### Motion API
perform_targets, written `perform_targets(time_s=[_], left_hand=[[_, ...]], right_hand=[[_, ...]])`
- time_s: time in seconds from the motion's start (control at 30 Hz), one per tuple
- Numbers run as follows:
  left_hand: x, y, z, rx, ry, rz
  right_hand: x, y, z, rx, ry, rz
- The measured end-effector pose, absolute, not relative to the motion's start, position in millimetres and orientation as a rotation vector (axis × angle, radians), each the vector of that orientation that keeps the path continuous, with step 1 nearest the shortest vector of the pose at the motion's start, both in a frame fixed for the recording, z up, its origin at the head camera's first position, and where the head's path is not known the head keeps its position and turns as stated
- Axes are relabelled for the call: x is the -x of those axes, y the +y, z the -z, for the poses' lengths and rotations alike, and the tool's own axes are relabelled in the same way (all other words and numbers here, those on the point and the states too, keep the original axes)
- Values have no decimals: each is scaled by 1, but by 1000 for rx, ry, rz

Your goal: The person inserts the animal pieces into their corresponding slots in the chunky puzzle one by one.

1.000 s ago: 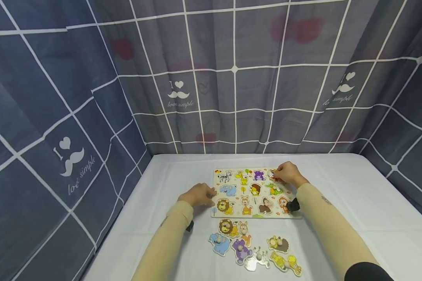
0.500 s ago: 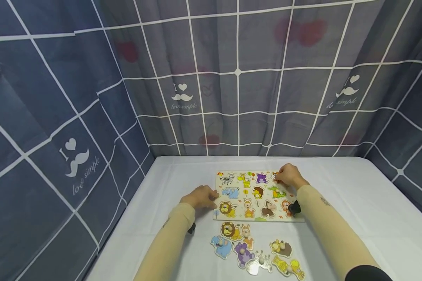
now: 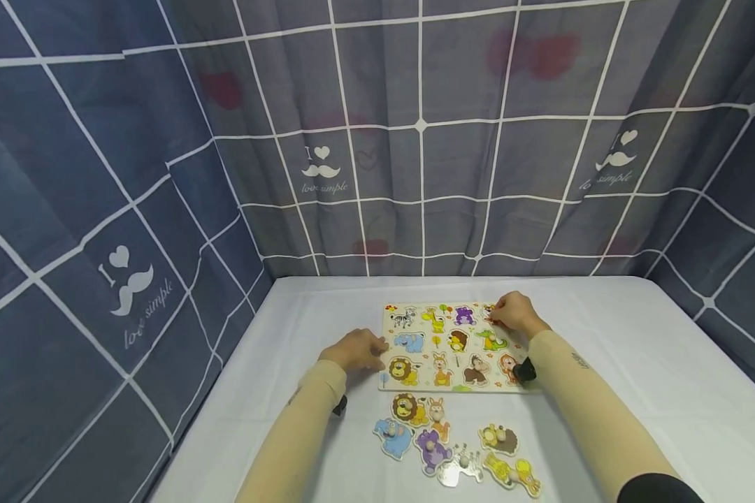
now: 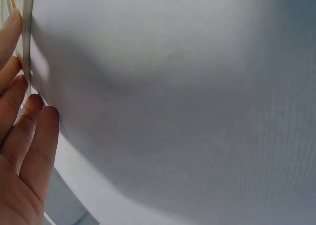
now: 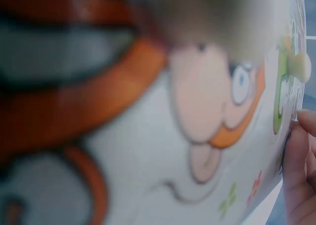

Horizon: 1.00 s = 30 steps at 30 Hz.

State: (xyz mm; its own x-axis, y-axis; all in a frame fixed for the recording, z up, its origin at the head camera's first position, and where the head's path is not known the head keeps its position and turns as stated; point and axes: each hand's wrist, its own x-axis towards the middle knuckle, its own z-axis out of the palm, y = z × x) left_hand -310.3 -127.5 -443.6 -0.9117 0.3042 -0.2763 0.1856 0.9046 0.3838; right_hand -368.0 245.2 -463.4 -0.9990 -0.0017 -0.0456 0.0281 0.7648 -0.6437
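Note:
A wooden animal puzzle board [image 3: 437,360] lies flat on the white table. My left hand [image 3: 355,349] touches its left edge, the fingers [image 4: 42,146] fairly straight along the rim in the left wrist view. At the board's top right corner, my right hand [image 3: 517,313] pinches an animal piece [image 3: 489,311], mostly hidden by the fingers. In the right wrist view, thumb and fingertips meet beyond the crocodile piece's knob [image 5: 299,67]. A monkey piece [image 5: 202,96] fills the near part of that view.
Loose knobbed pieces lie in front of the board: a lion [image 3: 409,409], kangaroo [image 3: 438,418], blue elephant [image 3: 393,438], purple hippo [image 3: 433,451], shiny zebra [image 3: 461,467], hedgehog [image 3: 498,439] and giraffe [image 3: 512,473]. A grid-patterned curtain [image 3: 377,168] stands behind and beside the table [image 3: 302,314].
The right hand has shifted very slightly at the top right corner of the board. The left hand stays at the left edge, and the loose pieces have not moved.

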Motion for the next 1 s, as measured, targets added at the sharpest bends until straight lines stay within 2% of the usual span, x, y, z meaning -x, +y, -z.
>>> perform_targets(time_s=[0.37,0.7,1.0], left_hand=[[313,-130,442,-405,2743,-516],[318,-132,438,-377,2736,-546],[317,-130,442,-385,2713,-556]], right_hand=[[354,249,460,4,2919,1108],[349,248,439,130,2968,1004],[319,233,429,281,2928,1027]])
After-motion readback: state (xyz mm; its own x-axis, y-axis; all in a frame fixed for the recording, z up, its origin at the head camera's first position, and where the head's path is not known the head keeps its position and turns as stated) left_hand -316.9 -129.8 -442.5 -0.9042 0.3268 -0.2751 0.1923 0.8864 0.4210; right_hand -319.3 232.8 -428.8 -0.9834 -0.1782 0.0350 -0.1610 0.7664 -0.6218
